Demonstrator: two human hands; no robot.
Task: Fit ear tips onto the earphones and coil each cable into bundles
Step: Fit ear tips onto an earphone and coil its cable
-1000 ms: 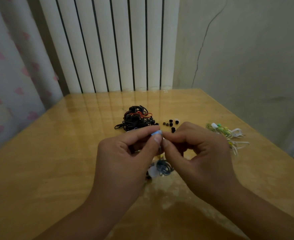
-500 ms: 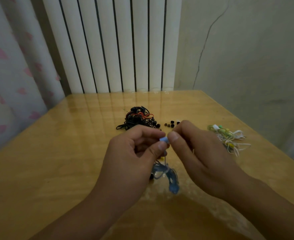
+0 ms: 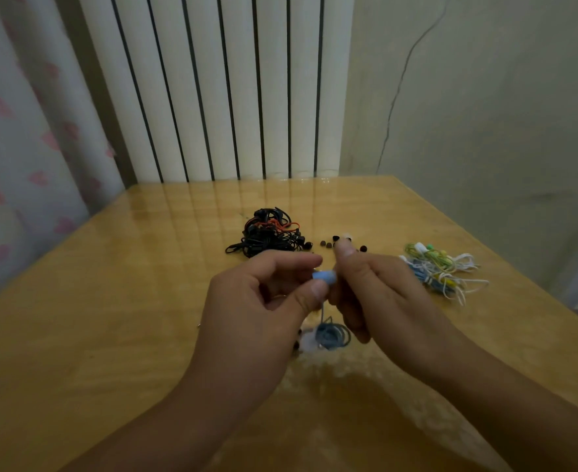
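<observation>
My left hand [image 3: 263, 301] pinches a light blue earbud [image 3: 324, 276] between thumb and forefinger above the wooden table [image 3: 110, 318]. Its blue cable [image 3: 332, 335] hangs down into a small loose coil on the table beneath my hands. My right hand [image 3: 379, 294] is against the earbud's right side with its fingers curled; what they hold is hidden. Several small dark ear tips [image 3: 328, 244] and one pale tip lie just behind my right thumb.
A tangle of black and orange earphones [image 3: 267, 235] lies behind my left hand. A pile of green, white and blue earphones [image 3: 441, 270] sits at the right near the table's edge. White vertical slats and a wall stand behind the table.
Both hands have shifted slightly right and up with the blue earbud. The hanging blue cable has gathered into a tighter coil on the table.
</observation>
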